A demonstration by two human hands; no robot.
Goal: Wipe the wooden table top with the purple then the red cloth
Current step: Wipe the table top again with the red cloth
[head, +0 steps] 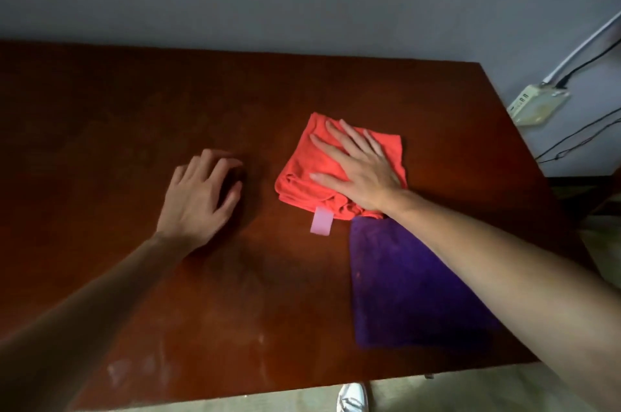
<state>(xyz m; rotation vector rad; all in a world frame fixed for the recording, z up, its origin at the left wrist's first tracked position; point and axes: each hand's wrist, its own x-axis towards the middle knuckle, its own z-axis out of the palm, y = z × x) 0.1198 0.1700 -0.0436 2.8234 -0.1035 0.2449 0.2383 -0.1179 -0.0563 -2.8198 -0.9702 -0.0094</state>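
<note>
Pressing flat on the red cloth (339, 163), my right hand (359, 169) lay with its fingers spread wide across the fabric, right of centre in the frame. I judged the task to be in its second half: the purple cloth (403, 284) sat set aside at the lower right, flat under my right forearm, its upper edge touching or just meeting the red one, so the purple pass looked done and the red wipe was under way or about to begin. How much of the top the red cloth had covered I could not tell. My left hand (201, 196) rested on the bare wood left of centre, fingers loosely curled and holding nothing, likely a brace. The wooden table top (134, 109) was a dark reddish-brown slab with a dull sheen, and pale smudges showed near its lower-left edge, which I took as spots left to clean. The red cloth looked soft and crumpled, folded into a rough square with a pale pink tag (322, 221) sticking out of its lower edge; the purple one looked plusher, a smooth neat rectangle.
</note>
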